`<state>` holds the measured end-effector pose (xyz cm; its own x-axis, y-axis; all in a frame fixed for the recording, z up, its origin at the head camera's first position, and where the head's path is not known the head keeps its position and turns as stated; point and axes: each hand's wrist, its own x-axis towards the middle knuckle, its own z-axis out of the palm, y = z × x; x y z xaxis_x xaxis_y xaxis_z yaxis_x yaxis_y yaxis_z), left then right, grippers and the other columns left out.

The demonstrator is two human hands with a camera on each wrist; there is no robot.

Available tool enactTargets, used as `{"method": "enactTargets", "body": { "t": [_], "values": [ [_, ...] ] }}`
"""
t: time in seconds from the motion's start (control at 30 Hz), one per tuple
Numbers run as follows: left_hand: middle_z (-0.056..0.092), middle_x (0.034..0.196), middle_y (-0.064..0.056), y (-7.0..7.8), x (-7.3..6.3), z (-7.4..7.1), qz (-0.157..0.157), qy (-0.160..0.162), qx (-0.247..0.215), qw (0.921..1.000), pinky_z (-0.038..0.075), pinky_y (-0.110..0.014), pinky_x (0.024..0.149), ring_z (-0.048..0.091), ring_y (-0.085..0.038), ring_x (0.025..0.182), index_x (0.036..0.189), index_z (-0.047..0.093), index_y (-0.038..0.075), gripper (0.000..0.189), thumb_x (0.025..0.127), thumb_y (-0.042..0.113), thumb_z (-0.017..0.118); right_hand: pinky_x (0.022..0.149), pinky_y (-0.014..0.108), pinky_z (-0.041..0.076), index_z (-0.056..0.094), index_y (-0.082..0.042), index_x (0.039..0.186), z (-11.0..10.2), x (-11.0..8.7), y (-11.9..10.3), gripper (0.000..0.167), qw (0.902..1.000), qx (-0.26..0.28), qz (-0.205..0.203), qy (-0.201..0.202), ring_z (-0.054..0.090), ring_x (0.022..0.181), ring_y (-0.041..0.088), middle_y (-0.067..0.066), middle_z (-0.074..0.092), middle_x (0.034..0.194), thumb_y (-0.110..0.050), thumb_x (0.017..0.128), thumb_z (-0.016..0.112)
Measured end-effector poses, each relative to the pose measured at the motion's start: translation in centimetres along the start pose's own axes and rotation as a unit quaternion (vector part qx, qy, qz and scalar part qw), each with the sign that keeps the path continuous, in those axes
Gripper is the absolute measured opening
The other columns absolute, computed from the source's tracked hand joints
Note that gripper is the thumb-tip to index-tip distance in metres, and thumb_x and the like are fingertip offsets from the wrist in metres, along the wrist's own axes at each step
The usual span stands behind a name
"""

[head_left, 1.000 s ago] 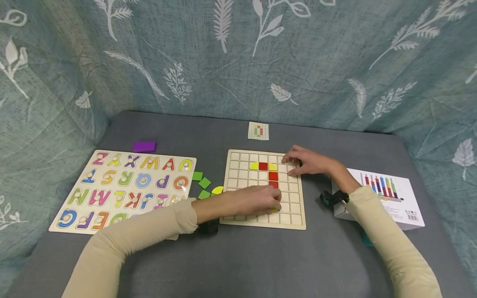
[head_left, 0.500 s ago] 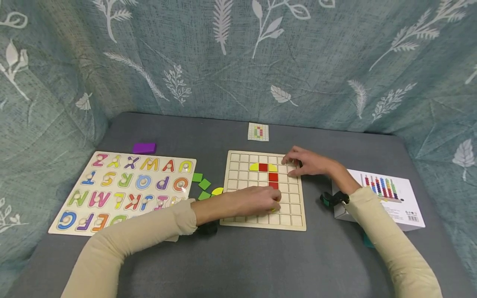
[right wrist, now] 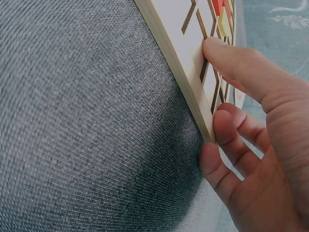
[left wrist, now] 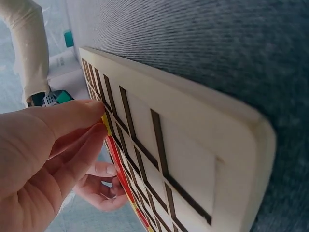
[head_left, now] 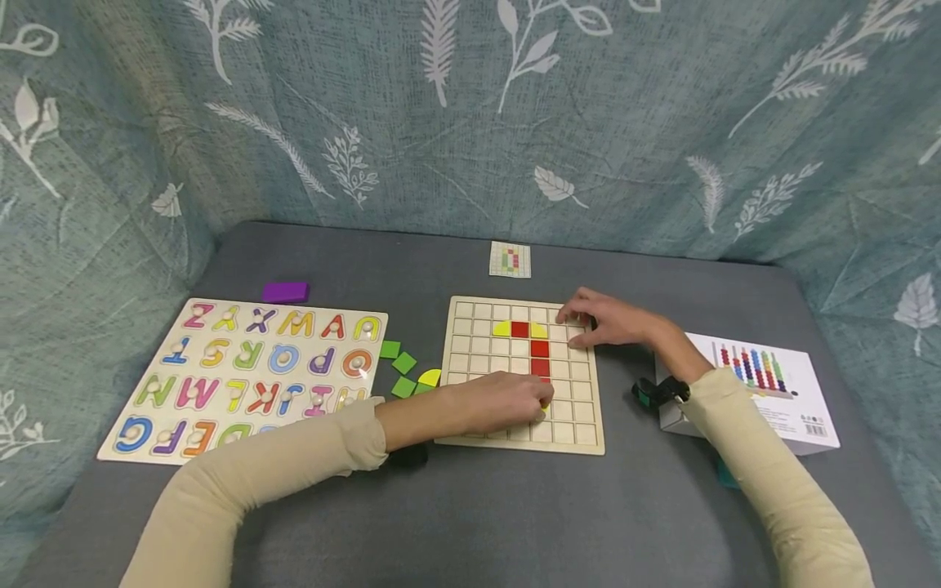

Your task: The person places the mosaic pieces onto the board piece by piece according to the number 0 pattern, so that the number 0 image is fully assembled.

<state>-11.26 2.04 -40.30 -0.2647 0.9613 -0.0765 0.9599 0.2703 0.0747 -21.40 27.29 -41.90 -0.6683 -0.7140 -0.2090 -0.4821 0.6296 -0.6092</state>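
A wooden grid board (head_left: 515, 445) lies flat in front of me. Set in its squares are red square tiles (head_left: 540, 349) in a column, a red tile at the top, and two yellow quarter-circle tiles (head_left: 539, 330) beside it. My left hand (head_left: 507, 403) reaches over the lower middle of the board. In the left wrist view its thumb and finger pinch a yellow tile (left wrist: 105, 123) just below the red column; the tile's shape is mostly hidden. My right hand (head_left: 610, 318) rests on the board's upper right, thumb (right wrist: 231, 63) on the surface and fingers along the edge.
Green square tiles (head_left: 403, 363) and a yellow tile (head_left: 430, 377) lie left of the board. An alphabet puzzle (head_left: 279, 335) with knobbed letters is further left, a purple block (head_left: 286, 292) behind it. A small pattern card (head_left: 510, 260) lies beyond; an abacus box (head_left: 794, 408) stands right.
My left hand has shifted slightly down, and more of the red column shows above its fingers. My right hand has stayed in place on the board.
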Motion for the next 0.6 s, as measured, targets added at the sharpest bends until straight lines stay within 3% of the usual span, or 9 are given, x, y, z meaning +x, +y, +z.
{"method": "enactTargets", "body": {
  "t": [0.2, 0.37, 0.6],
  "values": [
    [0.062, 0.095, 0.001, 0.1, -0.04, 0.17, -0.012, 0.015, -0.004, 0.9998, 0.043, -0.018, 0.063, 0.05, -0.009, 0.082, 0.085, 0.073, 0.015, 0.019, 0.087, -0.002, 0.062, 0.082, 0.04, 0.043, 0.061, -0.008, 0.122, -0.12, 0.08, -0.04, 0.035, 1.0, -0.001, 0.003, 0.002, 0.049, 0.089, 0.018, 0.011, 0.049, 0.108, -0.021, 0.09, 0.069],
    [0.061, 0.099, 0.0, 0.33, -0.08, 0.4, -0.024, 0.017, 0.01, 0.9995, 0.044, -0.019, 0.062, 0.051, -0.01, 0.084, 0.09, 0.075, 0.016, 0.021, 0.087, -0.001, 0.063, 0.081, 0.04, 0.043, 0.061, -0.009, 0.121, -0.21, 0.09, 0.05, 0.035, 1.0, -0.003, 0.003, 0.005, 0.049, 0.089, 0.018, 0.011, 0.049, 0.107, -0.022, 0.09, 0.069],
    [0.062, 0.098, -0.001, 0.54, -0.52, -0.03, -0.037, 0.023, -0.045, 0.998, 0.047, -0.019, 0.065, 0.055, -0.01, 0.08, 0.103, 0.073, 0.016, 0.015, 0.093, 0.011, 0.063, 0.081, 0.038, 0.044, 0.061, -0.01, 0.122, 0.05, 0.17, 0.05, 0.036, 1.0, -0.009, -0.001, 0.003, 0.049, 0.088, 0.016, 0.009, 0.049, 0.107, -0.022, 0.089, 0.07]
  ]
}}
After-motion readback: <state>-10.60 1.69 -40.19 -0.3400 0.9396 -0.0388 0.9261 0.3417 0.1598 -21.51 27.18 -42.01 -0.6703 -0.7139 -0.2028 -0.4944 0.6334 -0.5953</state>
